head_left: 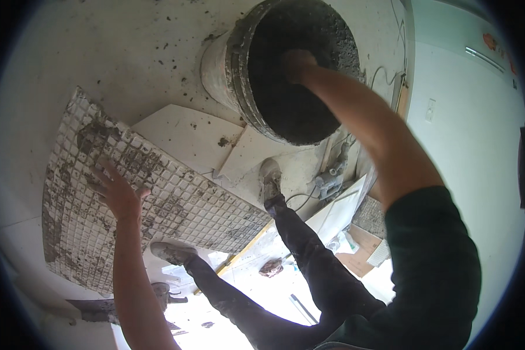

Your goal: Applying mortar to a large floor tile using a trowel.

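My left hand (121,195) has its fingers spread over the back of a large tile (184,192). That back is a pale waffle grid, with dark grey mortar smeared in patches, thickest near the far left corner and along the left part. Whether the palm presses on it or hovers just above, I cannot tell. My right hand (300,65) reaches down into a big bucket (220,64), crusted on its rim and side. Dark wet mortar (289,114) lines the inside. The right fingers are lost in the shadow there, and anything they hold is hidden.
Pale cut boards (186,131) lie between tile and bucket. A dusty power tool (331,182) with a cord stands right of my shoe (270,175); my other shoe (172,253) is by the tile's near edge. Crumbs of mortar dot the floor (128,52). A white wall (455,128) rises at right.
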A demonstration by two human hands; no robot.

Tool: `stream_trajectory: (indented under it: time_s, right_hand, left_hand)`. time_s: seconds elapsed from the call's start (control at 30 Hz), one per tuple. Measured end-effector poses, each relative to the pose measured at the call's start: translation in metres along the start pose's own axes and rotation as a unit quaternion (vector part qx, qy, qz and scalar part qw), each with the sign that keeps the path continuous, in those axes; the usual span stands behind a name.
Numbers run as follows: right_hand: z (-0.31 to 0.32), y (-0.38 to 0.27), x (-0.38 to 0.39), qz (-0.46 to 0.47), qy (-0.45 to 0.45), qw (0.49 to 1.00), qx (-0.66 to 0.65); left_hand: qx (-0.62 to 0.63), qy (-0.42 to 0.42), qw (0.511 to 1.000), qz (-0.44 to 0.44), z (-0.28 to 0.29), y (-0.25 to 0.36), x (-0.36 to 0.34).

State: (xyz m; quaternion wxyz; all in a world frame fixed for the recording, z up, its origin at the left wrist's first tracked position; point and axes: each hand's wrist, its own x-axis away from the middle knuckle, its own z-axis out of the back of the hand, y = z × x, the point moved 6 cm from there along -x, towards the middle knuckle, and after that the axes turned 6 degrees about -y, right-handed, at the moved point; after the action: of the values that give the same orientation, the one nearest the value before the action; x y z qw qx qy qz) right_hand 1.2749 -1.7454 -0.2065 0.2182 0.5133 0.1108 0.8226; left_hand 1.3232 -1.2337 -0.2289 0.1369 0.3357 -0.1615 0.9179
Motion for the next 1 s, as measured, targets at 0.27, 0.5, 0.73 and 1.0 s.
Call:
stream_trajectory:
  time_s: [0.27, 0.5, 0.73, 1.0]
  right_hand:
    - [-0.013, -0.027, -0.016, 0.096, -0.061, 0.993, -0.015]
    - [-0.014, -0.047, 0.039, 0.204, -0.022, 0.978, 0.028]
    - [0.020, 0.004, 0.010, 0.071, 0.052, 0.996, -0.021]
    - [-0.030, -0.042, -0.026, 0.354, 0.026, 0.910, 0.214]
  left_hand:
    - [0.007, 0.024, 1.000, -0.012, -0.003, 0.005, -0.007]
    - [0.056, 0.013, 0.998, 0.004, -0.016, -0.004, -0.006]
    - [-0.004, -0.037, 0.999, 0.006, 0.001, 0.004, -0.003]
    - [0.019, 0.068, 0.994, -0.082, -0.009, 0.001, -0.004]
